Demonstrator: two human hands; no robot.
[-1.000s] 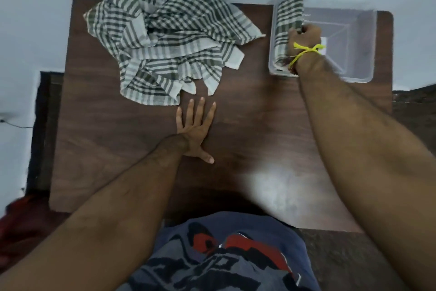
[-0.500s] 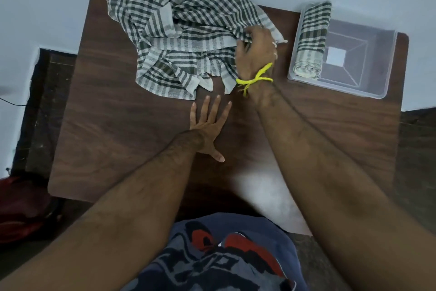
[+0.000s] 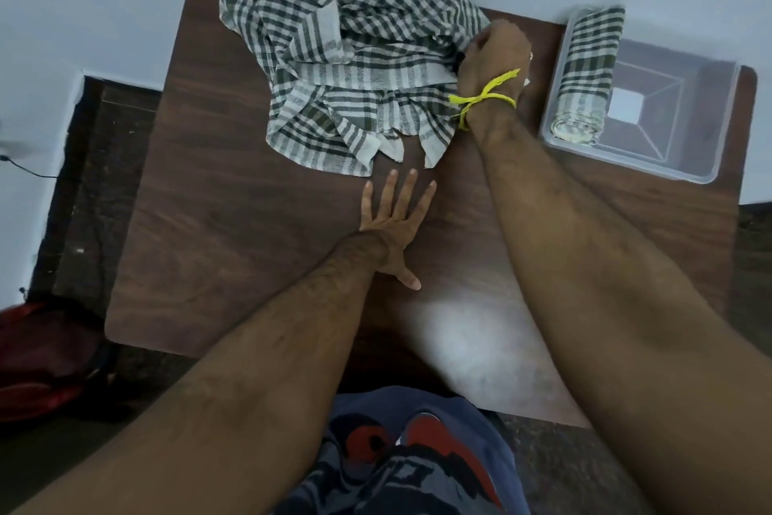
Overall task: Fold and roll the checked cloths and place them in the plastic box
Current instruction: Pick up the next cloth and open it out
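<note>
A crumpled heap of green-and-white checked cloths [image 3: 346, 63] lies at the far middle of the brown table [image 3: 234, 247]. My right hand [image 3: 493, 55], a yellow thread tied round its wrist, is closed on the heap's right edge. My left hand [image 3: 394, 222] rests flat on the table just in front of the heap, fingers spread, holding nothing. At the far right stands a clear plastic box [image 3: 685, 163]; one rolled checked cloth [image 3: 587, 76] lies along its left side.
The table's far edge meets a pale wall. A dark floor surrounds the table, with a red bag [image 3: 46, 356] on it at the left. My patterned shirt [image 3: 401, 460] shows at the bottom.
My right hand let go of the rolled cloth in the box, moved left and closed on the heap's right edge. The left hand stayed flat on the table.
</note>
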